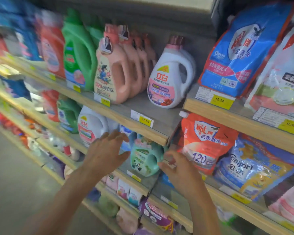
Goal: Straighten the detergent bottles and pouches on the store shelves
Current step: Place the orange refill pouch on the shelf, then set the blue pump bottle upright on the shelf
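Both hands are up at the middle shelf (126,167), one on either side of the mint-green bottle (145,158), which stands upright right at the shelf's front edge, close to its right end. The left hand (107,150) is open, fingers spread wide, thumb just beside the bottle's left flank; in the blur I cannot tell whether it touches. The right hand (176,168) is loose and open too, fingertips at the bottle's right side, gripping nothing. Past the left hand, a red-labelled white bottle (90,128) sits further toward the shelf's left end. On the upper shelf (159,119), a pink-labelled white bottle (170,78) stands near the right end, with a row of pink bottles (115,70) to its left. On the neighbouring shelf (217,192) to the right, a red pouch (205,143) stands at the left end, with a blue pouch (255,167) just beside it.
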Available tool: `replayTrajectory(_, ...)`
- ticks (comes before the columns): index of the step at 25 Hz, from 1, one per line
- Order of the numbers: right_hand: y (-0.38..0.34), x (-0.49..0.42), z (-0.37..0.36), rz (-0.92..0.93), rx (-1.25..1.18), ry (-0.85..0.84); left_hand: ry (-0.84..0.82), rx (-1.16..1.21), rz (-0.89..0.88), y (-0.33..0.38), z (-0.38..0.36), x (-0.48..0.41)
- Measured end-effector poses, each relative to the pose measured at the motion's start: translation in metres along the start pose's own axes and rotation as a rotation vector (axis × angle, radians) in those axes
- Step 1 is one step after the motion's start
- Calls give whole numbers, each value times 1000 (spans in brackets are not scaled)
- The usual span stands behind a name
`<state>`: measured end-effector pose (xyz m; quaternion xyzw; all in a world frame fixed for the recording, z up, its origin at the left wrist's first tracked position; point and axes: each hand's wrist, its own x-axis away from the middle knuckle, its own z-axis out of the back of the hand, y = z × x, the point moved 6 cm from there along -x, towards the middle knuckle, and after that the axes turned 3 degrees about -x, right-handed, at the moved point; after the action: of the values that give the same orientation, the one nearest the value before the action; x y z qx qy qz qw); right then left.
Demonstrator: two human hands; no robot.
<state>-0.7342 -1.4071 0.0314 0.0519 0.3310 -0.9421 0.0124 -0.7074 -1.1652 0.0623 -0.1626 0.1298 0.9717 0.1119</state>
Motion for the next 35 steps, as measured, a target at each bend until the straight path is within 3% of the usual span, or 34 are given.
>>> replayTrajectory(8,-190,-49,-141,252,-47,-182,114,-160,350,-213,82,74)
replayTrajectory(19,-365,-112,-265,404,-17,-269,117,-274,520,-408,138,88)
replayTrajectory(35,-529,-330,-400,550,27,-318,172,-373,555,-645,132,-72)
